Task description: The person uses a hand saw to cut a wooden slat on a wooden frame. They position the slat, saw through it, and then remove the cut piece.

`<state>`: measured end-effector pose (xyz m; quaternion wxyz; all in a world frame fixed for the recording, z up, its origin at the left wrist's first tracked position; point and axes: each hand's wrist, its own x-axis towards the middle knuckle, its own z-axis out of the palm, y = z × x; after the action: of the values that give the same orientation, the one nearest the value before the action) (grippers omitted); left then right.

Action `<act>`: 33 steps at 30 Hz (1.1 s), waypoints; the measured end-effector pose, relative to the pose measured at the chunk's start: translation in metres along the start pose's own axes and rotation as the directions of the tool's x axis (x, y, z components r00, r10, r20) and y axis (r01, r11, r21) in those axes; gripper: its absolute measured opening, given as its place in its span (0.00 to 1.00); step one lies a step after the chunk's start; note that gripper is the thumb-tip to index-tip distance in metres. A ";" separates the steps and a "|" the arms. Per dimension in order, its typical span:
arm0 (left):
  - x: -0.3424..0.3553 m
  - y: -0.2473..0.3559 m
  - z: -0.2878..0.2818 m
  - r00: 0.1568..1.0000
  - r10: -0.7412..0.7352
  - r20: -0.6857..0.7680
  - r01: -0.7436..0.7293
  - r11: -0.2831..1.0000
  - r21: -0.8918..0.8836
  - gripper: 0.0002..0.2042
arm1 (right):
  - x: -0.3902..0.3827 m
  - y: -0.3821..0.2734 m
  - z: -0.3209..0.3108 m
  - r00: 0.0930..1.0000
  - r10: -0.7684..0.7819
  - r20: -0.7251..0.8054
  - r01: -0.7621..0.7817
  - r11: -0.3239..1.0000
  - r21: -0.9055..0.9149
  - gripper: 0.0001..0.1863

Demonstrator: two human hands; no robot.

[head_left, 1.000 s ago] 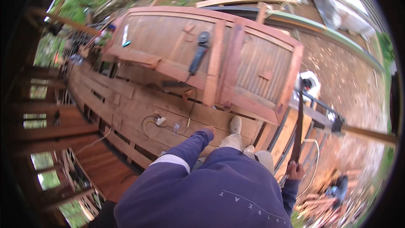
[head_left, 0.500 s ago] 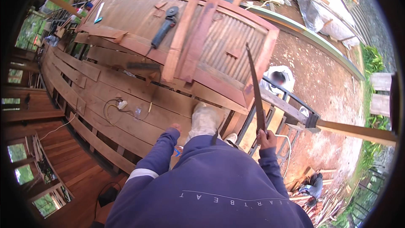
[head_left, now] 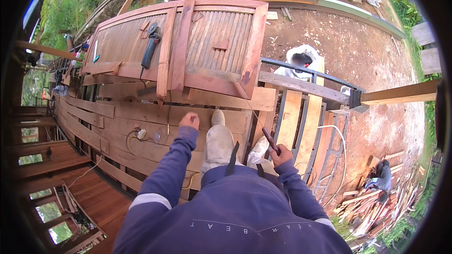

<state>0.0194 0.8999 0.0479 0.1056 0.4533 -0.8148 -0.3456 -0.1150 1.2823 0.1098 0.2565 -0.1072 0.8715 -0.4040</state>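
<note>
My right hand (head_left: 282,155) is closed round the brown handle of a machete (head_left: 269,138). Its long thin blade, seen nearly edge-on, reaches up and left toward the near right corner of a wooden panel door (head_left: 219,42). My left hand (head_left: 189,120) is held over the plank floor, fingers curled in and nothing visible in them. On the reddish door lie an angle grinder (head_left: 150,47), two loose boards (head_left: 180,42) laid across it and a small wood offcut (head_left: 221,44).
Planks with gaps make up the floor (head_left: 146,113) under my feet. A cable with a white plug (head_left: 141,134) lies left of me. Beyond the dark metal railing (head_left: 310,71), a person in white (head_left: 301,61) is on lower ground; another person (head_left: 379,178) is by a wood pile (head_left: 362,211).
My right hand has come down and left, and the machete blade has turned from broadside to edge-on. My left hand has moved forward. My view has shifted right, with a foot newly stepped forward.
</note>
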 end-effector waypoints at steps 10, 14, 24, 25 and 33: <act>0.187 0.220 0.176 0.920 0.256 0.295 -0.281 0.959 0.042 0.30 | 0.002 0.019 0.005 1.000 -0.001 0.025 -0.001 0.997 0.079 0.12; 0.185 0.238 0.226 0.965 0.132 0.226 -0.202 0.926 0.319 0.41 | 0.001 0.017 -0.003 0.999 -0.040 0.037 0.035 0.992 0.125 0.10; 0.187 0.208 0.269 0.912 0.377 0.159 -0.409 0.818 0.405 0.46 | 0.016 0.025 0.001 0.996 -0.071 0.054 0.056 0.968 0.243 0.09; 0.188 0.207 0.271 0.911 0.385 0.149 -0.411 0.816 0.406 0.46 | 0.019 0.022 0.000 0.997 -0.071 0.016 0.065 0.973 0.222 0.09; 0.197 0.199 0.276 0.894 0.434 0.111 -0.436 0.786 0.439 0.44 | 0.006 0.023 -0.009 0.998 -0.039 0.043 0.028 0.972 0.232 0.08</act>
<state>-0.3582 0.9388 -0.0527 0.0721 0.2648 -0.9548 -0.1138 -0.1249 1.3005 0.0953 0.2811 -0.1009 0.8103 -0.5042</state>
